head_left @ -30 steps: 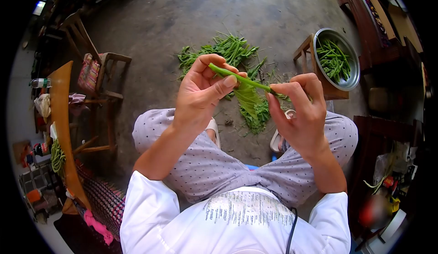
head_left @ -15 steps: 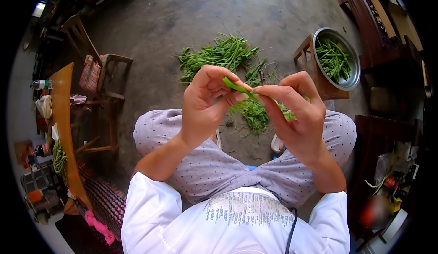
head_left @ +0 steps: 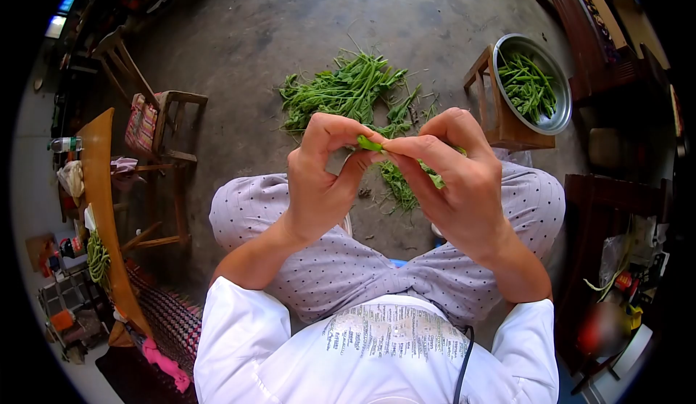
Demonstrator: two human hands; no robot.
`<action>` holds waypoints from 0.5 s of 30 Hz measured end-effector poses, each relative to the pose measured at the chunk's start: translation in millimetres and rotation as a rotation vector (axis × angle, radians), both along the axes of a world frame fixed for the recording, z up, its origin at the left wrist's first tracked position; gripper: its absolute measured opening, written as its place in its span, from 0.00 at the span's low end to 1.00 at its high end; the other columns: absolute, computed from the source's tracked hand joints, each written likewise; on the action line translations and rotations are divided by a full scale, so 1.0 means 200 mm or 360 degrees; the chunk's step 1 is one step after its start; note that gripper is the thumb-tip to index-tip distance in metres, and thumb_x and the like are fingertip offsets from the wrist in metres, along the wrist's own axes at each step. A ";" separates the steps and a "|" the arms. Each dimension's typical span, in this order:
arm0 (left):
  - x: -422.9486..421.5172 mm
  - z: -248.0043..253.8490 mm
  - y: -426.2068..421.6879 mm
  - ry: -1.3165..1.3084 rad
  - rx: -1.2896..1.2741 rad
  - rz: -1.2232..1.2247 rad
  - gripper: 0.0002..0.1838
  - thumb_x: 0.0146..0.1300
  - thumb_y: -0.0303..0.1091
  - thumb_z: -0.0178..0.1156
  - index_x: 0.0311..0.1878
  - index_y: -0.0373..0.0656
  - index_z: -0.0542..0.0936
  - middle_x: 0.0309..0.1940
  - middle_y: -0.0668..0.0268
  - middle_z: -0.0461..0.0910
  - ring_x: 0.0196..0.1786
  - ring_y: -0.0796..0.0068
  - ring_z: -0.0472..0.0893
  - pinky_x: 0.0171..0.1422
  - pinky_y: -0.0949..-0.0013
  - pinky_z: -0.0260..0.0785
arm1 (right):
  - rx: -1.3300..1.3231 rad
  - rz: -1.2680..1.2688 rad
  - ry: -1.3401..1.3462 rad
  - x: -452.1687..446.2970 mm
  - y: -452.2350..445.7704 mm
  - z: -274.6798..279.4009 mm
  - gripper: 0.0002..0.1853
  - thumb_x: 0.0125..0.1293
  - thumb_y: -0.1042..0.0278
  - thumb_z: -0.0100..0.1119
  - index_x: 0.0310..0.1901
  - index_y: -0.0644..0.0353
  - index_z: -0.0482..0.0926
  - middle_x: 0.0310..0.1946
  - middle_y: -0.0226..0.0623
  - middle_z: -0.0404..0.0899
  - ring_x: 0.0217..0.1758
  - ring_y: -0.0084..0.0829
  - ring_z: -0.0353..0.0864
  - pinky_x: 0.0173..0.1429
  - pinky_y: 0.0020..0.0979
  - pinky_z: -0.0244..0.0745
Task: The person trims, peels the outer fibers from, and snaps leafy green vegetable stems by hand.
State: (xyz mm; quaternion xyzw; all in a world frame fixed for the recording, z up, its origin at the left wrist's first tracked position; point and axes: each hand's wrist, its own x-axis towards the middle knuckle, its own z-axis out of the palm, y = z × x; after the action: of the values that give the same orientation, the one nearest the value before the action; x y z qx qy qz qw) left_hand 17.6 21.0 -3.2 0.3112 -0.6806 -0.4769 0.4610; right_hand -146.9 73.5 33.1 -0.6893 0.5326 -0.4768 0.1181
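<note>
My left hand is closed in a pinch on a short green vegetable stem, held up above the floor in front of my knees. The thumb and forefinger of my right hand are pinched at the stem's right end, touching the left fingertips. Whether a thin strip is between the right fingertips is too small to tell. Beyond my hands, a pile of leafy green stems lies on the floor. Loose green scraps lie nearer, partly hidden by my right hand.
At the right, a metal basin with green stems rests on a wooden stool. A wooden chair and a table edge stand at the left. Dark furniture lines the right side.
Both hands have shifted slightly left, and the right fingers have come closer to the left. Less of the stem shows between them. The view has tilted a little.
</note>
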 end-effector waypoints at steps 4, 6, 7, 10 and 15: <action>-0.01 0.02 0.00 -0.0068 -0.0096 0.0029 0.14 0.56 0.10 0.57 0.42 0.37 0.72 0.35 0.63 0.82 0.40 0.76 0.83 0.43 0.73 0.76 | -0.0004 -0.0022 0.0057 0.00 0.00 0.00 0.06 0.53 0.75 0.67 0.33 0.59 0.81 0.27 0.34 0.70 0.33 0.36 0.72 0.37 0.35 0.66; -0.01 0.03 -0.01 -0.0182 -0.0223 0.0059 0.14 0.55 0.10 0.57 0.41 0.37 0.73 0.33 0.62 0.82 0.39 0.74 0.84 0.42 0.72 0.76 | -0.0027 -0.0009 0.0212 0.00 -0.01 0.01 0.05 0.54 0.74 0.66 0.32 0.60 0.80 0.28 0.34 0.70 0.33 0.35 0.71 0.38 0.35 0.66; -0.01 0.04 -0.01 -0.0183 -0.0222 0.0057 0.14 0.55 0.10 0.57 0.41 0.37 0.73 0.33 0.62 0.82 0.39 0.74 0.84 0.42 0.72 0.76 | -0.0026 -0.0011 0.0211 0.00 -0.01 0.00 0.05 0.54 0.74 0.66 0.32 0.60 0.80 0.28 0.34 0.70 0.33 0.35 0.71 0.38 0.35 0.66; -0.01 0.05 -0.02 -0.0301 -0.0324 0.0083 0.14 0.54 0.10 0.58 0.40 0.38 0.73 0.32 0.61 0.82 0.37 0.72 0.85 0.40 0.71 0.76 | -0.0100 -0.0050 0.0358 0.01 -0.01 -0.01 0.04 0.53 0.74 0.64 0.31 0.60 0.79 0.29 0.33 0.69 0.34 0.34 0.71 0.40 0.34 0.66; -0.02 0.06 -0.03 -0.0368 -0.0388 0.0109 0.14 0.53 0.12 0.60 0.40 0.39 0.74 0.32 0.62 0.81 0.36 0.69 0.85 0.38 0.71 0.75 | -0.0132 -0.0055 0.0350 0.01 -0.02 -0.01 0.04 0.53 0.74 0.63 0.30 0.61 0.78 0.30 0.34 0.69 0.35 0.35 0.71 0.40 0.34 0.66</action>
State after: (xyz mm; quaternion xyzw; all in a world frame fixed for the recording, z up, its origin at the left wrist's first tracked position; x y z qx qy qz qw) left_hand 13.9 15.7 8.2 0.3288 -0.7708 -0.3359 0.4300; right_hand -144.1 69.6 30.3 -0.7325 0.5338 -0.4218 0.0221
